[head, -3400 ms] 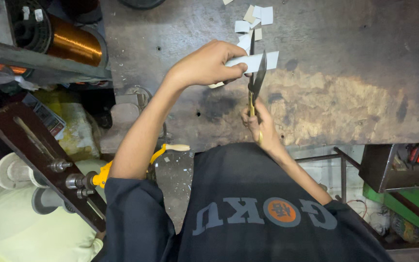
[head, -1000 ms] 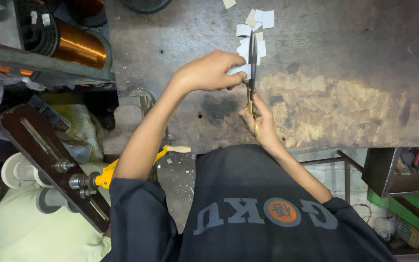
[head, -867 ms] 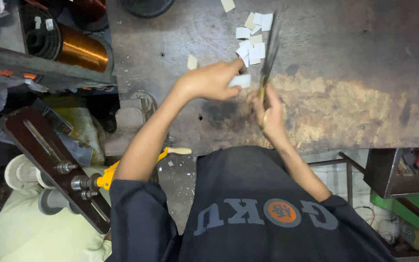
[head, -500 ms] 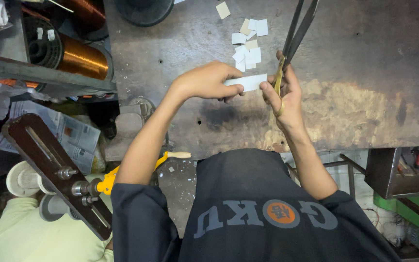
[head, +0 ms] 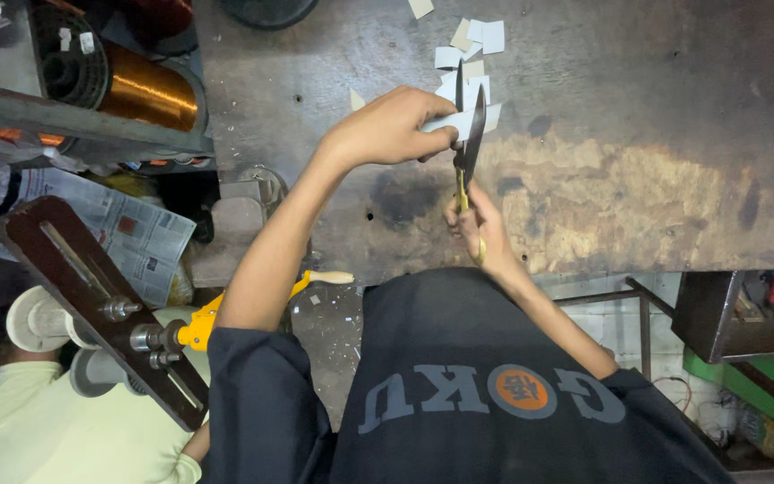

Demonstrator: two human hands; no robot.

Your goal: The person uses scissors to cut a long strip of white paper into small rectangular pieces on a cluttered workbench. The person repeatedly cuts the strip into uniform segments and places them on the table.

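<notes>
My left hand pinches a small white paper strip over a worn metal workbench. My right hand, just below it, grips the yellow handles of a pair of dark-bladed scissors. The blades point away from me, slightly apart, with the strip's end between them. Several cut white paper pieces lie on the bench just beyond the blade tips.
A spool of copper wire sits on a shelf at the upper left. A newspaper, a brown slotted bar with bolts and a yellow-handled tool are at the left. Another person in a pale green shirt is at lower left.
Half a second ago the scissors were raised to the right with blades wide apart. They have come down and left onto the strip, blades nearly together. My left hand has barely moved.
</notes>
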